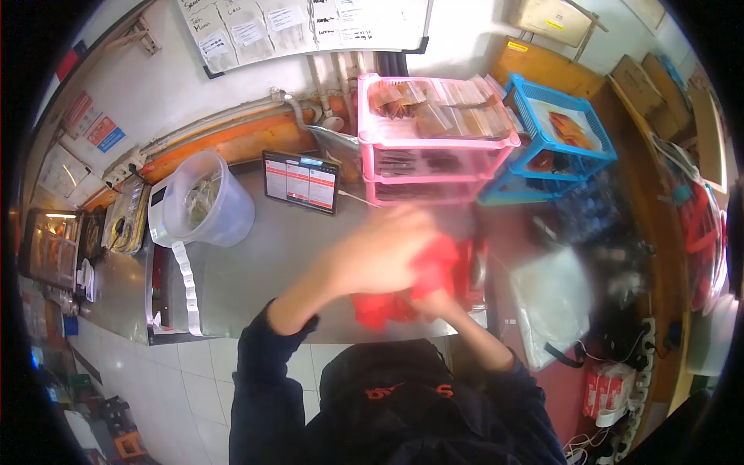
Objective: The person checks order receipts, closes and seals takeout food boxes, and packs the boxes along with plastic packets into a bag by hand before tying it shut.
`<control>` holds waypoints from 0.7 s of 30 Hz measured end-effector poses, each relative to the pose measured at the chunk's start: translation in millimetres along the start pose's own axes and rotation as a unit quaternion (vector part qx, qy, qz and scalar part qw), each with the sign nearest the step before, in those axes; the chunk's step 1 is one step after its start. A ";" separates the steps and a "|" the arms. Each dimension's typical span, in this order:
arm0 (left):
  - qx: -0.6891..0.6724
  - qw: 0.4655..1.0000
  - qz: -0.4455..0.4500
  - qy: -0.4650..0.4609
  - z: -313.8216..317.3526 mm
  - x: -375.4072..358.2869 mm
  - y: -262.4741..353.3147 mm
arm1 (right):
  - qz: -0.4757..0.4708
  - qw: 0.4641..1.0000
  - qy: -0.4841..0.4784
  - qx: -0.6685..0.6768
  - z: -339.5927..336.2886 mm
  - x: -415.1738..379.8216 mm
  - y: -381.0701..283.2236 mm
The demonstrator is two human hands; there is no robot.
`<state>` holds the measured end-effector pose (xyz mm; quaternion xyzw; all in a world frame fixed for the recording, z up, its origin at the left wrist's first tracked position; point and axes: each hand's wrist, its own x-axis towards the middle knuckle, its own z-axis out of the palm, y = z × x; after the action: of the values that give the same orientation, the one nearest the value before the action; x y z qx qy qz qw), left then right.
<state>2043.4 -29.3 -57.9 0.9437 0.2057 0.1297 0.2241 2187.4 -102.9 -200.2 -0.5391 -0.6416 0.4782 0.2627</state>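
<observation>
Both hands are over the metal counter [256,271], in front of the pink rack [439,141]. A bright red, soft-looking thing [380,308], perhaps a bag, is between and below them. My left hand [387,246] is smeared by motion above its upper part, and its fingers cannot be made out. Lower and to the right, my right hand [435,302] touches the red thing from below; its fingers are blurred and partly covered by the red material. More red material shows just right of the hands.
A tablet [301,182] stands behind the hands. To the left, a clear tub [232,209] with green contents sits near a label strip [186,287]. At right are a blue rack [573,163], clear plastic bags [550,298] and a red box [608,390].
</observation>
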 end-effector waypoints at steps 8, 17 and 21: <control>-0.004 0.981 -0.189 -0.052 119.0 -65.5 -50.7 | -0.135 0.990 0.022 0.032 4.1 18.6 24.9; -0.347 0.914 -0.189 0.087 171.6 -50.3 -49.4 | -0.283 0.923 0.054 -0.254 -29.1 18.3 -28.9; -0.380 0.893 -0.211 0.113 184.7 -47.9 -54.4 | -0.345 0.852 0.014 -0.394 -31.9 32.7 -23.3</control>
<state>2045.5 -74.6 -251.1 0.6997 0.3587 0.2540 0.5632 2195.1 -60.6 -172.2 -0.3481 -0.9173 0.0567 0.1849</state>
